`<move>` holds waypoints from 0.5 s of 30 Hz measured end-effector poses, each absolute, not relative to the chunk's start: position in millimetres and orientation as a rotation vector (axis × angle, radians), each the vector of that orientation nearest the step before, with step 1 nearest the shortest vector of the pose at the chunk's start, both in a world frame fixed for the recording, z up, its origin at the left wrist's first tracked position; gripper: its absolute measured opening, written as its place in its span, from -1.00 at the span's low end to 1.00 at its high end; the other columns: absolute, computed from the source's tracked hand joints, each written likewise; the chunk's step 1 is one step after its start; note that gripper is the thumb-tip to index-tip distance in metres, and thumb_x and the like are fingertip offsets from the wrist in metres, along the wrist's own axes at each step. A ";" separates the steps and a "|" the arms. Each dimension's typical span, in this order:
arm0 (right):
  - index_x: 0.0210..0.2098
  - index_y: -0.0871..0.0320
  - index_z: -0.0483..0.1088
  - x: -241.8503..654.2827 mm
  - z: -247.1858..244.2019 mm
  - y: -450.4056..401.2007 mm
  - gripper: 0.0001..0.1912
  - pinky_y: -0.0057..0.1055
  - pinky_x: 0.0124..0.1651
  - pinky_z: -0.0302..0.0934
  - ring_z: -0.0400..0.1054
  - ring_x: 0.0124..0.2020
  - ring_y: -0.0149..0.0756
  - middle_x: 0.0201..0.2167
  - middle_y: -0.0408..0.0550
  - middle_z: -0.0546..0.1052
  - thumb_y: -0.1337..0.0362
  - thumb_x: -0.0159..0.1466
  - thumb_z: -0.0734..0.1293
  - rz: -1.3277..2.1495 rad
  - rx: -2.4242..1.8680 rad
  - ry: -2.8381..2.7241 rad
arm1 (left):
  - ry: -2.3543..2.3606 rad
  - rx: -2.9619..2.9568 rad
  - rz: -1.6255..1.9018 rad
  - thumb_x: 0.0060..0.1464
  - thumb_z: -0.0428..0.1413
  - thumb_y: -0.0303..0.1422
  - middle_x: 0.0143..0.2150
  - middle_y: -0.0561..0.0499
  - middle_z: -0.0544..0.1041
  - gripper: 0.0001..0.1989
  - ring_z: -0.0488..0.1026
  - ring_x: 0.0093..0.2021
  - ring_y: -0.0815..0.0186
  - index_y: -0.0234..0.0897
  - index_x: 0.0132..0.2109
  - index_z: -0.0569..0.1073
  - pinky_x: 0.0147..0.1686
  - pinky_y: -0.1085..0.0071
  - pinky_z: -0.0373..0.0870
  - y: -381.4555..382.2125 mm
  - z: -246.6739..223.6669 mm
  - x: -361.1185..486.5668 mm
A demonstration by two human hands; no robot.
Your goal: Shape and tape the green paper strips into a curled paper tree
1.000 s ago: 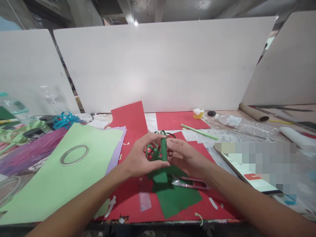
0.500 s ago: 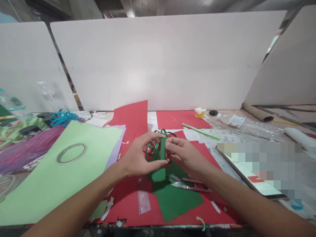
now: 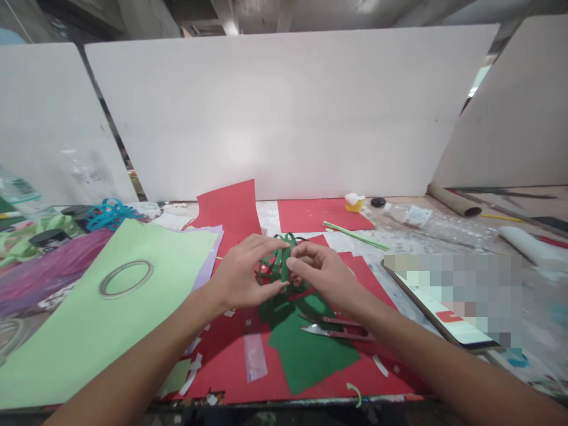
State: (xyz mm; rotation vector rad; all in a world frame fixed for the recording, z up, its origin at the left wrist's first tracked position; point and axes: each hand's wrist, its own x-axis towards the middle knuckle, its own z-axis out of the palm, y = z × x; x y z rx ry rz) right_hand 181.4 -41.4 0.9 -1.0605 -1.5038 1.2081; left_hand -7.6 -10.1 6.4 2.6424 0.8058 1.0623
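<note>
My left hand (image 3: 243, 276) curves around a bunch of looped green paper strips (image 3: 276, 266), with the thumb below and the fingers above. From the other side my right hand (image 3: 327, 276) pinches a strip of it; its fingertips partly hide the paper. Beneath the hands lies a cut green paper sheet (image 3: 315, 364) on red paper (image 3: 231, 378). Pink-handled snips (image 3: 344, 329) rest on the green sheet, near my right wrist. A small clear ruler (image 3: 254, 355) lies to the left of the green sheet.
Light green paper (image 3: 151, 331) with a tape roll (image 3: 126, 279) on it covers the left side. A tablet-like device (image 3: 448, 322), partly blurred out, sits at right. Behind are pale green strips (image 3: 357, 235), a yellow cup (image 3: 354, 204), a plastic bottle (image 3: 410, 214) and a white panel (image 3: 284, 112).
The green strip between my hands has turned from upright and facing me to slightly tilted. My right fingers have moved over it. The whole view has shifted slightly.
</note>
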 end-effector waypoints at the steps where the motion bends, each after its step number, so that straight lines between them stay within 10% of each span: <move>1: -0.36 0.12 0.34 180.9 1.0 -41.9 -0.84 -0.42 -0.39 0.28 0.38 -0.45 -0.39 -0.46 -0.16 0.46 0.17 0.18 0.36 1.186 -1.064 -1.508 | 0.811 2.660 1.081 -0.04 0.21 -0.36 -0.03 -0.09 0.53 -0.52 0.43 -0.03 0.13 -0.17 0.07 0.37 -0.07 0.17 0.41 -9.8 5.3 -7.7; 8: -0.27 0.05 0.40 181.5 -0.7 -42.4 -0.87 -0.29 -0.22 0.35 0.48 -0.28 -0.26 -0.32 -0.10 0.58 0.29 0.15 0.37 0.823 -1.095 -1.614 | 0.918 2.343 1.064 -0.03 0.24 -0.28 0.05 -0.10 0.50 -0.38 0.46 -0.01 0.14 -0.15 0.19 0.29 -0.03 0.17 0.43 -11.9 -0.5 -3.6; 15: -0.23 0.02 0.52 182.6 0.7 -43.7 -0.85 -0.27 -0.18 0.34 0.50 -0.24 -0.23 -0.24 -0.09 0.62 0.27 0.20 0.35 0.658 -1.103 -1.686 | 0.911 1.892 1.159 0.14 0.13 -0.27 -0.09 -0.06 0.58 -0.77 0.53 -0.21 0.26 -0.21 -0.08 0.52 -0.22 0.29 0.51 -18.3 -6.1 11.8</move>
